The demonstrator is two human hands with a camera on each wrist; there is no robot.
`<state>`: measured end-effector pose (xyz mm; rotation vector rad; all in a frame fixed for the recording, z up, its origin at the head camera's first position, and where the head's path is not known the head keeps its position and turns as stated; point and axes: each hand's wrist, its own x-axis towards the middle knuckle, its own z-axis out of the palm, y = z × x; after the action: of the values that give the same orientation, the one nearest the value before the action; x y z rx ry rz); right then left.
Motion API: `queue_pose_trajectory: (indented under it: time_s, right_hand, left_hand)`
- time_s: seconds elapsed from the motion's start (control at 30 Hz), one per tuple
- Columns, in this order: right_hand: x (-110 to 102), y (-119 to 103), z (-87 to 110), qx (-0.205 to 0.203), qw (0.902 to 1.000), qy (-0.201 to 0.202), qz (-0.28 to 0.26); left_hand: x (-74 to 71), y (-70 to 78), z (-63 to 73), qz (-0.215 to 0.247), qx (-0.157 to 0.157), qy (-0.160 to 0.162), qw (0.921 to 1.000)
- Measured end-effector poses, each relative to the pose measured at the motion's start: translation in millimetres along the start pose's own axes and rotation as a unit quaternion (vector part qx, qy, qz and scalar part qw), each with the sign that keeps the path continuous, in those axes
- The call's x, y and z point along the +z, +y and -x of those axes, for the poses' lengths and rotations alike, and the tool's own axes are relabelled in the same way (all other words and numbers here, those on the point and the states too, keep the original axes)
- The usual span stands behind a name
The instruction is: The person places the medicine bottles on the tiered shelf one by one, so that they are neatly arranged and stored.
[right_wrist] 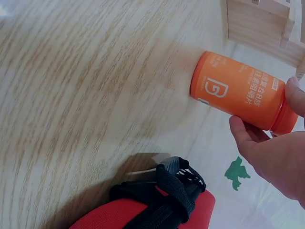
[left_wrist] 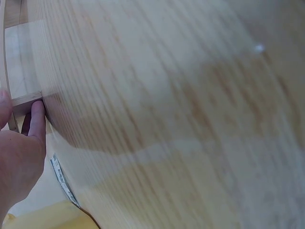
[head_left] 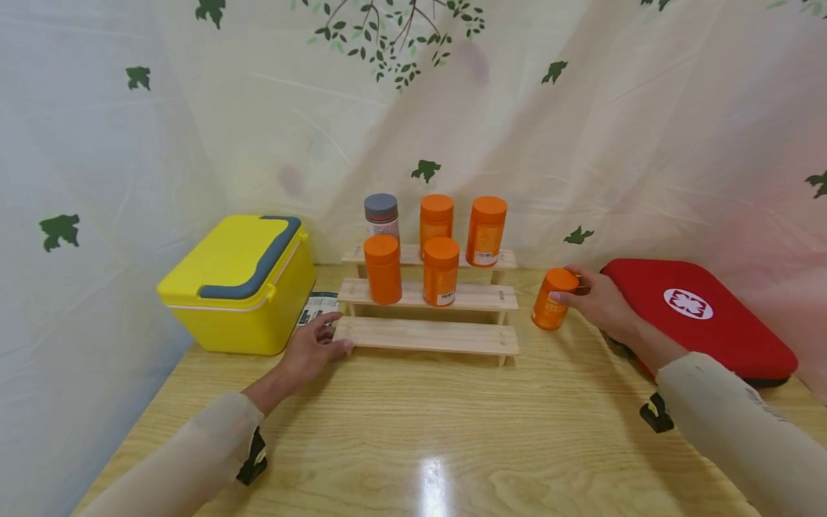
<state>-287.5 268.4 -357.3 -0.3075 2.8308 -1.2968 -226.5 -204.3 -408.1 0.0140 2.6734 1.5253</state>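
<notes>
My right hand (head_left: 601, 300) grips an orange pill bottle (head_left: 548, 310) near its cap, to the right of a three-tier wooden rack (head_left: 420, 334). White print on that bottle (right_wrist: 231, 90) faces the right wrist view; it looks slightly tilted in the head view. With my left hand (head_left: 311, 352) I hold the left end of the rack's lowest step, the thumb on top and fingers beneath, as the left wrist view shows at the step's end (left_wrist: 26, 98). Two orange bottles (head_left: 383, 271) stand on the middle step. Two more orange bottles (head_left: 487, 226) and a grey-capped bottle (head_left: 381, 208) occupy the top one.
A yellow box with a grey handle (head_left: 239, 287) stands left of the rack, and a printed paper or packet (head_left: 318, 307) lies between them. On the right is a red zipped case (head_left: 698, 316) with a white emblem. Behind the wooden table (head_left: 388, 424) hangs a leaf-patterned cloth (head_left: 323, 143).
</notes>
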Motion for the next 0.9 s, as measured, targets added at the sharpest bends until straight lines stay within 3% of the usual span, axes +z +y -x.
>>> queue_pose_trajectory:
  time_s: [0.43, 0.9]
  right_hand:
    - [-0.4, -2.4, 6.2, -0.011, 0.9996, 0.026, 0.008]
    - [-33.5, -46.6, 22.5, -0.018, 0.9996, 0.021, 0.001]
  left_hand:
    - [0.1, -0.2, -0.2, 0.001, 0.000, 0.001, 1.0000]
    - [-0.3, -1.2, -0.9, -0.001, -0.007, 0.003, 1.0000]
